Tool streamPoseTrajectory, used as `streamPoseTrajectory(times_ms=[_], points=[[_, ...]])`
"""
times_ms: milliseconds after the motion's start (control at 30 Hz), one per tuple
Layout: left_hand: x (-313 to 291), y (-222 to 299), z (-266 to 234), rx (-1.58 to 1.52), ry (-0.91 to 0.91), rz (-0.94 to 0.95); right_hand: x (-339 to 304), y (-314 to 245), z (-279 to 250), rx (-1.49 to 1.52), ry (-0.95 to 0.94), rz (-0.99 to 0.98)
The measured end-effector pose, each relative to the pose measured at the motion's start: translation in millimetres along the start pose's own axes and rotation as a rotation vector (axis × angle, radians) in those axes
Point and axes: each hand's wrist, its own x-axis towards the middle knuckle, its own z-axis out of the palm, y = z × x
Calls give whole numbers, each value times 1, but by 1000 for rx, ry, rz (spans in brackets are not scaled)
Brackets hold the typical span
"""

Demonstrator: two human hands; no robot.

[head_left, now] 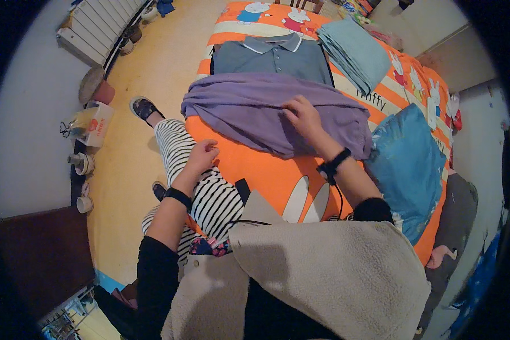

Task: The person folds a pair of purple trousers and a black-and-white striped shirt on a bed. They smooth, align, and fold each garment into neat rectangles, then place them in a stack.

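Note:
A purple garment (255,105) lies spread across the bed, over the lower part of a grey polo shirt (272,61) with a white-edged collar. Above the purple cloth is my right hand (304,118), fingers bent and apart, with no fold visibly gripped; whether the fingertips touch the cloth I cannot tell. My left hand (202,157) hangs over my striped trouser leg (215,195), to the left of the bed edge. Its fingers are loosely curled, apart, with nothing seen in them. Both wrists wear black bands.
The bed has an orange patterned cover (249,164). A folded pale teal cloth (356,54) lies at the far right, and a shiny blue bag-like bundle (408,164) nearer me on the right. Pots, a white box (98,126) and a radiator (93,34) line the left wall.

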Motion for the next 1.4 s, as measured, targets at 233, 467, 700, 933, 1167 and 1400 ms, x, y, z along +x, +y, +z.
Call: streamPoseTrajectory(times_ms=[233,467,700,933,1167,1400], points=[[4,21,25,740,144,627,54,-18,24,-338,-39,-269],[13,45,56,1039,66,661,110,8,8,26,-473,-19],[14,15,68,1167,92,569,172,6,9,-118,40,-24],[15,8,71,1106,102,566,102,-15,15,-338,306,-398],[12,15,69,1116,68,524,2,-14,39,-380,40,-382],[15,2,56,804,108,653,-12,-59,74,-159,30,-432]])
